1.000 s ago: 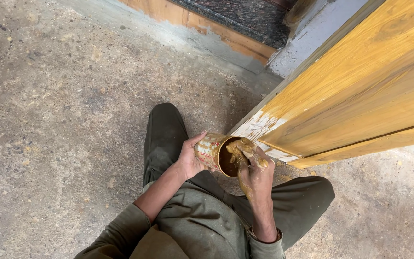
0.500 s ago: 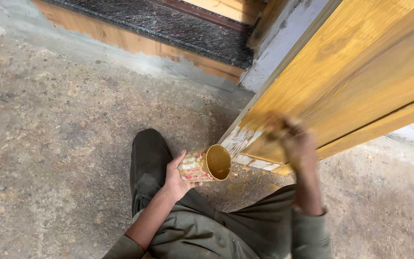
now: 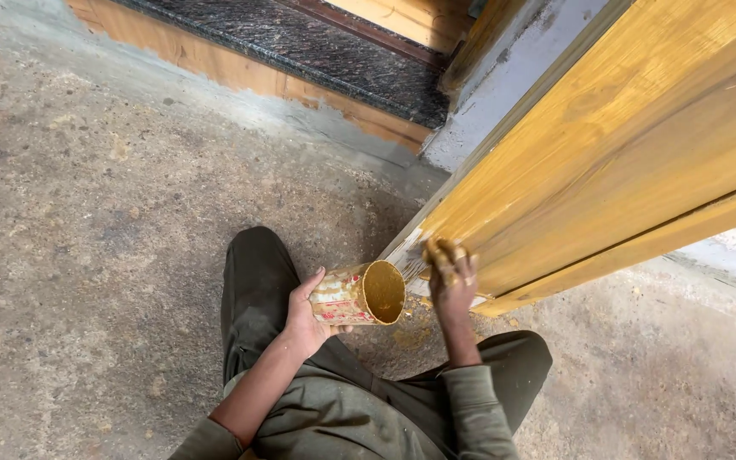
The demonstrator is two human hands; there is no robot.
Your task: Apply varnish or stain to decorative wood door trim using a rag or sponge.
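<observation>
We hold one open tin can (image 3: 358,295) in our left hand (image 3: 304,317), fingers curled round its side and thumb over the top, so the can lies tipped with its mouth facing the wooden door (image 3: 606,162). It sits just left of the door's lower corner, close but apart from it. Our right hand (image 3: 451,277) presses against the door's bottom edge, fingers (image 3: 441,255) bunched tightly and coated in yellow-brown stain; whether they pinch a cloth we cannot tell. We count one can, one door, two hands. Below the door lies the concrete floor (image 3: 87,221).
</observation>
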